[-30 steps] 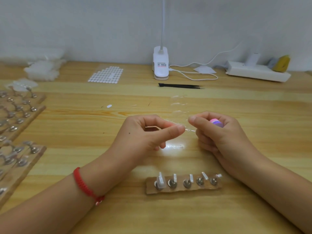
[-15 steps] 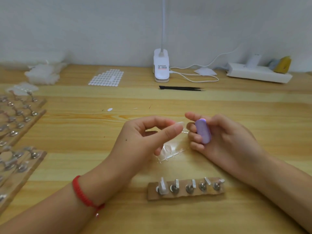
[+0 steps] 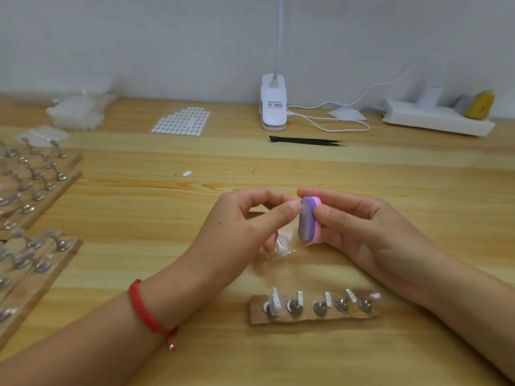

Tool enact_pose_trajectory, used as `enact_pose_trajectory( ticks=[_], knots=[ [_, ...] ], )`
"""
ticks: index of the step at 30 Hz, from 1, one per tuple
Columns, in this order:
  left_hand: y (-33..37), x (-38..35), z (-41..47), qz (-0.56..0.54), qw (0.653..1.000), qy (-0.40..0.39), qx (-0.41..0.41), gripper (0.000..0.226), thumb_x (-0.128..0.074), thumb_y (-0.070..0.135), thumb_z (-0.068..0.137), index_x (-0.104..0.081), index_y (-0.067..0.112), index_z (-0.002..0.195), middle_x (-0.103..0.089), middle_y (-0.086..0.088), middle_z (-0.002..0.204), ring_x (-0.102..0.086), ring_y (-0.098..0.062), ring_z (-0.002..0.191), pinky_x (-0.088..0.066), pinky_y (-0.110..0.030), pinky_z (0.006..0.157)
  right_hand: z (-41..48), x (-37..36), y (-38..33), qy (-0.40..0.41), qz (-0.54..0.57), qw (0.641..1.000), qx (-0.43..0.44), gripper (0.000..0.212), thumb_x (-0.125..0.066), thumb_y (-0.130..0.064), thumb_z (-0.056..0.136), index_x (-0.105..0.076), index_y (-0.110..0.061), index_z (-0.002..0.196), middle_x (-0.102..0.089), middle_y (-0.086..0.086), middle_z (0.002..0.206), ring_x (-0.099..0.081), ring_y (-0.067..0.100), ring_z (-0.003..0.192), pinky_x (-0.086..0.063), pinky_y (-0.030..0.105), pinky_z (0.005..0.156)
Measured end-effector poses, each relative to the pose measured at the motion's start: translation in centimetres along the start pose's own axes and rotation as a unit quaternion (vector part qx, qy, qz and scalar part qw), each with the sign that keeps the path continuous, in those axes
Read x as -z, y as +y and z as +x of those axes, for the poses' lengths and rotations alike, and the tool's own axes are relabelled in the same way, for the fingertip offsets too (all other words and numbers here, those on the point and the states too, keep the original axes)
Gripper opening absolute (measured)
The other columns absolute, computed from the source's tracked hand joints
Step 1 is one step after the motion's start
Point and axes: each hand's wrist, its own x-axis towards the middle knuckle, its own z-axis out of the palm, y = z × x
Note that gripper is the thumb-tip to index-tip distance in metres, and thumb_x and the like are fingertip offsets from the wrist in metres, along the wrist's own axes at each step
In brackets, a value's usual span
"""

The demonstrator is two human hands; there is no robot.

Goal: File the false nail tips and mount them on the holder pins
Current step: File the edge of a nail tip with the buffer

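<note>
On the head view I judge the filing step is under way. The left hand (image 3: 245, 218) is closed in a pinch, thumb to forefinger, right against the purple face of the file (image 3: 308, 218). What it pinches I take to be a clear tip (image 3: 293, 203), though it is too glassy for me to be sure. The right hand (image 3: 362, 229) grips the file upright above the table (image 3: 139, 218), fingers curled round its pink side. A clear strip (image 3: 284, 247) of more tips lies on the table just under both hands. The holder (image 3: 312, 316) sits nearer me, with white tabs on its five pins, and the leftmost seems to carry a tip already. Next I'd want short strokes of the tip's edge on the file, then a press onto a free pin
</note>
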Motion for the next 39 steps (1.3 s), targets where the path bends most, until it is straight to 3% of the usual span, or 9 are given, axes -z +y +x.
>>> enact_pose_trajectory(
  ticks=[5, 11, 14, 18, 24, 39],
  knots=[
    [0.27, -0.04, -0.01, -0.034, 0.999, 0.035, -0.015, 0.02, -0.069, 0.039, 0.065, -0.072, 0.02, 0.072, -0.044, 0.011, 0.043, -0.038, -0.005, 0.039, -0.036, -0.011, 0.045, 0.13, -0.11, -0.01, 0.032, -0.011, 0.999, 0.003, 0.033, -0.069, -0.018, 0.071, -0.076, -0.011, 0.102, -0.074, 0.012, 0.099, -0.07, 0.018, 0.083, -0.055, 0.023, 0.071],
    [0.42, -0.2, -0.05, -0.025, 1.0, -0.005, 0.001, 0.016, -0.069, 0.035, 0.065, -0.067, 0.02, 0.061, -0.043, 0.005, 0.041, -0.036, -0.006, 0.037, -0.035, -0.012, 0.045, 0.1, 0.09, 0.03, 0.062, 0.01, 0.998, 0.013, 0.038, -0.072, -0.023, 0.067, -0.076, -0.012, 0.103, -0.075, 0.011, 0.096, -0.072, 0.017, 0.087, -0.056, 0.021, 0.073],
    [0.33, -0.11, 0.03, -0.027, 0.999, 0.019, 0.001, 0.016, -0.07, 0.032, 0.07, -0.065, 0.02, 0.061, -0.041, 0.003, 0.041, -0.034, -0.008, 0.038, -0.033, -0.014, 0.044, 0.04, -0.08, 0.12, 0.051, -0.014, 0.998, 0.015, 0.037, -0.073, -0.023, 0.065, -0.077, -0.014, 0.101, -0.075, 0.008, 0.094, -0.071, 0.016, 0.083, -0.056, 0.022, 0.072],
    [0.42, -0.52, -0.28, -0.007, 1.0, -0.011, -0.007, 0.019, -0.07, 0.019, 0.079, -0.064, 0.017, 0.061, -0.043, 0.011, 0.04, -0.035, -0.005, 0.037, -0.033, -0.013, 0.043, 0.13, -0.04, 0.05, 0.07, 0.007, 0.997, 0.019, 0.037, -0.071, -0.021, 0.069, -0.075, -0.011, 0.103, -0.075, 0.012, 0.094, -0.072, 0.017, 0.086, -0.056, 0.022, 0.074],
    [0.31, -0.35, -0.02, -0.012, 1.0, 0.022, -0.003, 0.017, -0.068, 0.019, 0.082, -0.064, 0.005, 0.073, -0.039, 0.01, 0.037, -0.033, -0.004, 0.035, -0.032, -0.011, 0.041, 0.02, -0.27, -0.02, 0.051, -0.008, 0.999, 0.015, 0.035, -0.071, -0.022, 0.069, -0.076, -0.015, 0.103, -0.075, 0.009, 0.095, -0.072, 0.014, 0.085, -0.055, 0.02, 0.071],
    [0.29, -0.47, -0.04, 0.003, 0.999, 0.035, -0.02, 0.016, -0.068, 0.018, 0.082, -0.064, 0.009, 0.069, -0.041, 0.012, 0.037, -0.035, -0.001, 0.033, -0.031, -0.009, 0.041, -0.03, -0.3, -0.09, 0.063, -0.009, 0.998, 0.012, 0.035, -0.071, -0.021, 0.068, -0.076, -0.012, 0.102, -0.075, 0.01, 0.096, -0.071, 0.014, 0.085, -0.055, 0.02, 0.071]
  ],
)
